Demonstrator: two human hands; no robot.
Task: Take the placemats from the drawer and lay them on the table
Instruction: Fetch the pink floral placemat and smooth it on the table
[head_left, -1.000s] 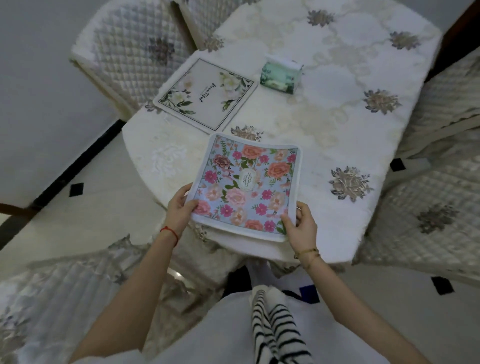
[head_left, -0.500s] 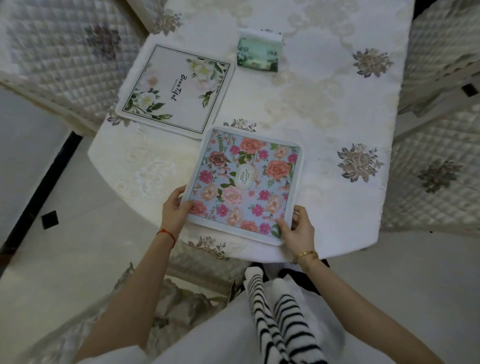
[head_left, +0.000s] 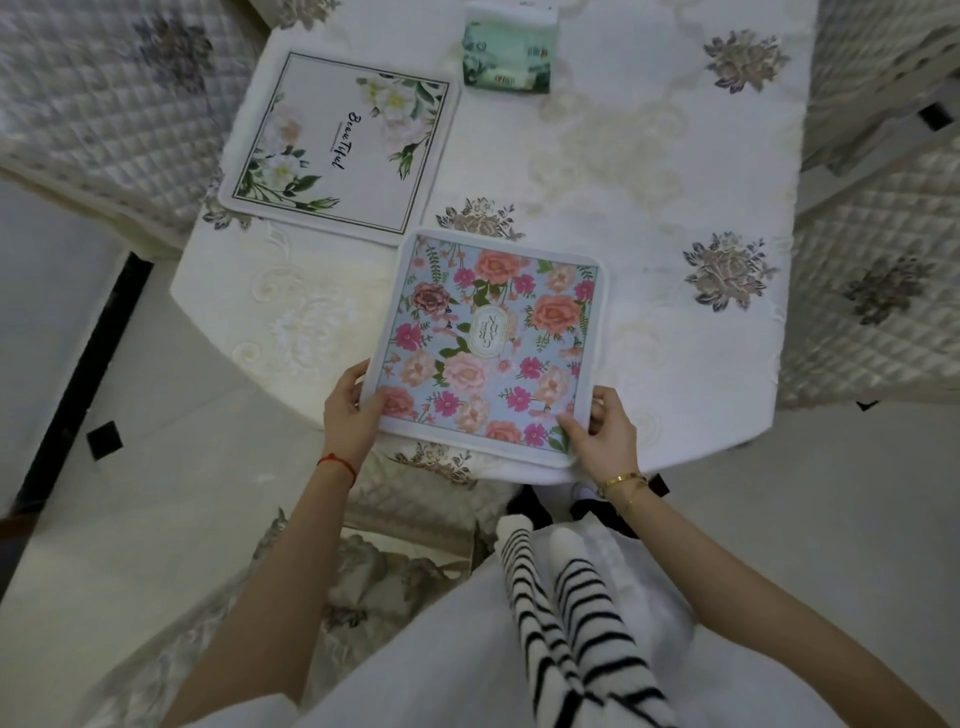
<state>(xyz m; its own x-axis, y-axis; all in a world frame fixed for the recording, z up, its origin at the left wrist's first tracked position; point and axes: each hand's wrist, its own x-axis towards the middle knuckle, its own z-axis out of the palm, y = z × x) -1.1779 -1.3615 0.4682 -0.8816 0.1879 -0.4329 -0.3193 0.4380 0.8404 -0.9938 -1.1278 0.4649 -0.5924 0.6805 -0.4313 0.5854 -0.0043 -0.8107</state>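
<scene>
**Placemat with pink and peach flowers held at the table's near edge**

Placemat of soft fabric, square with rounded corners, a white border and pink and peach roses on pale blue (head_left: 493, 343), lies on the near part of the table under a cream embroidered tablecloth (head_left: 649, 171). Its near edge reaches the table's rim. The left hand (head_left: 352, 415) grips the near left corner, thumb on top of the printed face and fingers curled under the edge. The right hand (head_left: 605, 434) pinches the near right corner, thumb on the print and fingers bent around the border.

Just beyond the far left corner, close to it, lies a second square placemat, white with green leaves, pale blossoms and black script (head_left: 340, 148), flat on the cloth near the table's left edge. Farther back stands a green tissue packet (head_left: 508, 54), well apart from both mats; white paper shows at its top.

A red string circles the left wrist (head_left: 337, 464) and gold bracelets the right wrist (head_left: 621, 480). Quilted cream chair covers (head_left: 878, 291) flank the table on both sides.
</scene>
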